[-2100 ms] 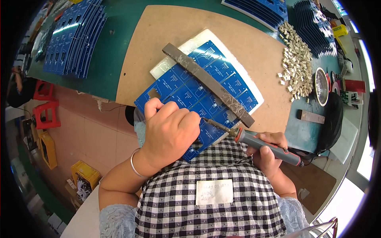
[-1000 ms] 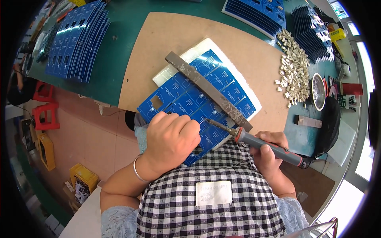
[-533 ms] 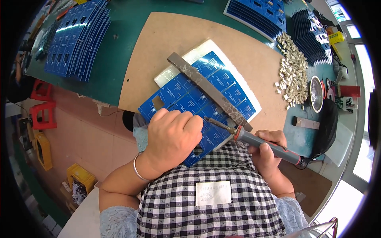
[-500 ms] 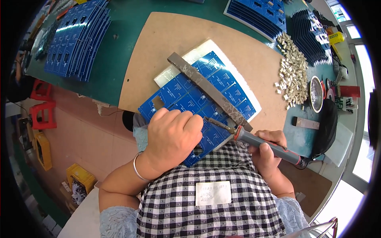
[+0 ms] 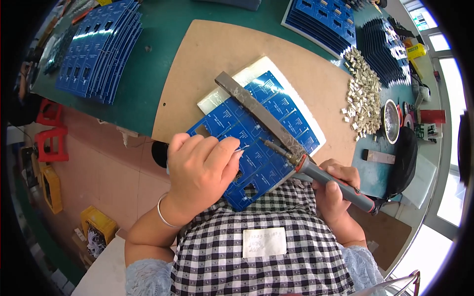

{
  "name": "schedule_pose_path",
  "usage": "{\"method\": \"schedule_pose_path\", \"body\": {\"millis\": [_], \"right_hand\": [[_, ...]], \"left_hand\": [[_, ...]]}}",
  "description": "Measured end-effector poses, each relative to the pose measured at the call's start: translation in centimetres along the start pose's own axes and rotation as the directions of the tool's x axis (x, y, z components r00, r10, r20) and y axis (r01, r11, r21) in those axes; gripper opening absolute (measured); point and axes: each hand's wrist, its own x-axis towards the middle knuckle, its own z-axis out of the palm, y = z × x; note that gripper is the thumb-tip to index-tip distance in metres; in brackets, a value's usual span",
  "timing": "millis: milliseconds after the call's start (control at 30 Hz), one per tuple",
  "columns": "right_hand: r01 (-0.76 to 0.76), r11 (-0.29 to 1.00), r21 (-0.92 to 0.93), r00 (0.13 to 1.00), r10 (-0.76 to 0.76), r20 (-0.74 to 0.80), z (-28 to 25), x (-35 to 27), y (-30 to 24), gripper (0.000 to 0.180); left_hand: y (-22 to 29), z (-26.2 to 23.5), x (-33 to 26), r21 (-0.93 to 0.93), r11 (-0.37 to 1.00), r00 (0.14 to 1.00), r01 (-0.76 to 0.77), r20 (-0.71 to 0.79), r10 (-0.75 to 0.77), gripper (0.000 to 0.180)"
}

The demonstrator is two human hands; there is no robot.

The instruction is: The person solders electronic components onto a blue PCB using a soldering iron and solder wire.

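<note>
My right hand grips a grey soldering iron with orange-red trim. The iron's tip points left, just above a blue circuit board panel. My left hand is closed over the left part of the board, and a short, thin silvery end of solder wire shows at its fingertips; the rest is hidden in the hand. The tip and wire are a little apart. A dark metal bar lies diagonally across the board, which rests on a white foam pad.
A brown board lies under the pad on the green table. Stacked blue panels stand at left and far right. A heap of small cream components and a round metal bowl sit at right.
My left hand has drawn slightly left and turned, so its fingertips and the wire end now show. The soldering iron has shifted slightly right, its tip lifting away from the left hand.
</note>
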Motion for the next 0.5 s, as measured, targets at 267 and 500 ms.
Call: {"method": "schedule_pose_path", "body": {"millis": [267, 500], "right_hand": [[-0.043, 0.999, -0.006, 0.996, 0.043, 0.074, 0.1, -0.1, -0.1, 0.021], [-0.019, 1.0, -0.021, 0.993, 0.022, 0.113, 0.3, 0.3, 0.0, 0.02]], "left_hand": [[0.3, 0.9, -1.3, -0.094, 0.995, 0.999, 0.029, 0.018, -0.028, 0.023], [0.3, 0.8, -1.2, -0.081, 0.997, 0.999, 0.0, 0.049, 0.004, 0.023]]}}
